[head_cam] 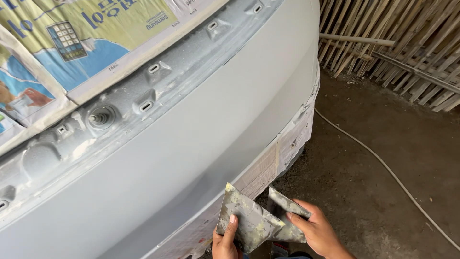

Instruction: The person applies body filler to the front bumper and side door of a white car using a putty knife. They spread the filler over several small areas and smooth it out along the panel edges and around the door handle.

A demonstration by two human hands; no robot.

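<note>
Two flat metal spreader plates sit in the person's hands at the bottom of the view, just below the lower edge of a grey primed car panel (201,129). Both are smeared with patches of dried pale filler.

Left hand (225,244): the fingers are closed on the larger plate (244,218), with the thumb (231,225) pressed flat on its face and the other fingers hidden behind it. This plate is roughly four-sided and stands tilted, its long axis running from the hand up and to the left, so that its top corner points at the masked edge of the panel.

Right hand (318,235): the fingers are curled around the smaller plate (287,218), the forefinger lying along its upper face and the thumb beneath. This plate lies flatter, its long axis running from upper left to lower right. Its lower left edge meets the larger plate, and the two appear to touch there.

Masking paper (282,153) is taped along the lower edge of the panel, directly above the plates. Newspaper (72,43) covers the part above the primed channel at the top left. A pale hose (383,165) runs across the dirt floor (364,144) to the right, well apart from the hands, and a fence of split bamboo (407,43) stands behind it.

No container shows anywhere in view.
</note>
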